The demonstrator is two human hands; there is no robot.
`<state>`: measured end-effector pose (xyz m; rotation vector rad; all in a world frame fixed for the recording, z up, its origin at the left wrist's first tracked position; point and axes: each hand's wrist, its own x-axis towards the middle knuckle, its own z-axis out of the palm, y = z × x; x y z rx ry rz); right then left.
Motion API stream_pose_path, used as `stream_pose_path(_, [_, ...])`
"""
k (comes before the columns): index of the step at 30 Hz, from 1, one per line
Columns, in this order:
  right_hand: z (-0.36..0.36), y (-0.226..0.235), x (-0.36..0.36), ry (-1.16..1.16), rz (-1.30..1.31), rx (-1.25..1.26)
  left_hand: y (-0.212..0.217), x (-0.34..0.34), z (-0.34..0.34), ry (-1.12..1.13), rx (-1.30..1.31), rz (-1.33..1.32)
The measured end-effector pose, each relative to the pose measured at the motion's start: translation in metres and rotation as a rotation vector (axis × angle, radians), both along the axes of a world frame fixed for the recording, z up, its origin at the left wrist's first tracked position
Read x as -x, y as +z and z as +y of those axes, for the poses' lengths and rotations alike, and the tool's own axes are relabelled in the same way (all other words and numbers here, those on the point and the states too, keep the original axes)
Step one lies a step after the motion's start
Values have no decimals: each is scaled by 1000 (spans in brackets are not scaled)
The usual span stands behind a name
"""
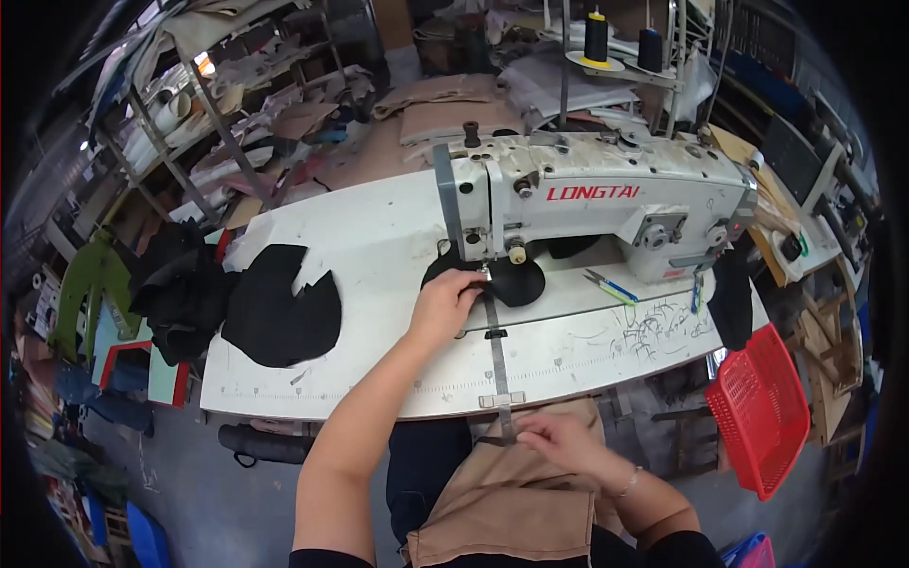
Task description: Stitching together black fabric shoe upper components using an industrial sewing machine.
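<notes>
A white sewing machine [587, 185] stands on a white worktable [379, 204]. Under its needle lies a black fabric piece [519, 282] with a rounded edge. My left hand [443, 305] grips that piece's near edge beside the presser foot, fingers closed together. A narrow dark grey tape [498, 355] runs from the needle area toward me, through a small metal guide [502, 400] at the table's front edge, and hangs down in front. My right hand [561, 441] is below that edge, over my tan apron [511, 525], its curled fingertips at the hanging tape.
More black fabric pieces [284, 308] lie on the left of the table. Small thread snips [611, 287] and thread scraps [663, 327] are right of the needle. A red plastic basket [760, 412] sits off the right corner. Thread cones [596, 40] stand behind the machine.
</notes>
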<state>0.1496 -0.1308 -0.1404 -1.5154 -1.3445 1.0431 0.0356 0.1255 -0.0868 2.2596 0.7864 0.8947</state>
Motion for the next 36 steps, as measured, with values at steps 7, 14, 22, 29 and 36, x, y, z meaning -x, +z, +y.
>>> stream_pose_path(7, [120,72,-39,-199,-764,-741,-5,2,-2,-38,64,24])
stream_pose_path(14, [173,64,-82,340,-739,-625,-16,23,-2,-76,-362,187])
stream_pose_path(22, [164,42,-74,322,-1043,-718,-19,26,1,-248,-530,245])
stream_pose_path(29, [165,45,-79,313,-994,-726,-25,22,-2,-201,-581,251])
stream_pose_path(36, [171,43,-80,282,-993,-728,-26,18,-3,-197,-590,259])
